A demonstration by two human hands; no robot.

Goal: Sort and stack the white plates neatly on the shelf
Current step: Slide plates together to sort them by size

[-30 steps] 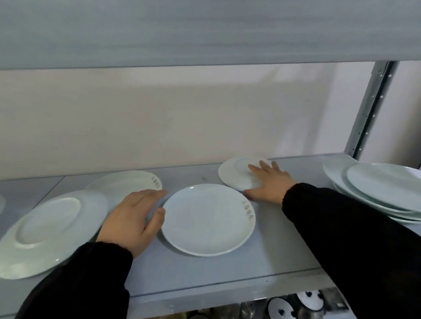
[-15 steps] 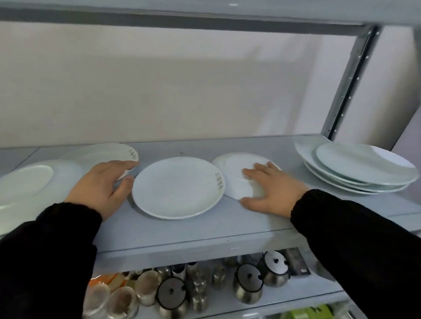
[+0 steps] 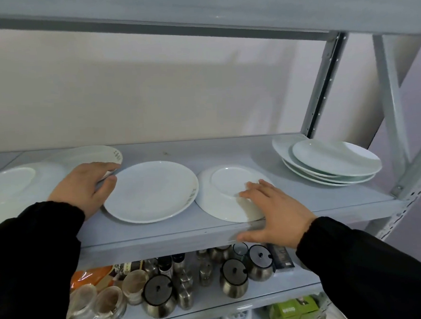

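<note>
Head view: a grey metal shelf carries several white plates at chest height. An upright plate with a small grey mark near its right rim sits in the middle. Just to its right lies an upside-down plate, foot ring up, its near edge reaching the front lip of the shelf and its left rim touching or just meeting the middle plate. At the far right, near the upright post, sits a loose stack of plates, slightly fanned rather than squared. On the left, a large upside-down plate runs off the picture's edge, and behind it a patterned plate lies partly hidden.

The left hand lies flat with fingers spread, between the patterned plate and the middle plate, thumb touching the middle plate's left rim; it grips nothing. The right hand is also open, fingers splayed, fingertips resting on the upside-down plate's near right part, thumb down over the front lip of the shelf. Both arms wear black sleeves.

Below, a lower shelf holds steel pots with dark lids, glass jars and a green box.
</note>
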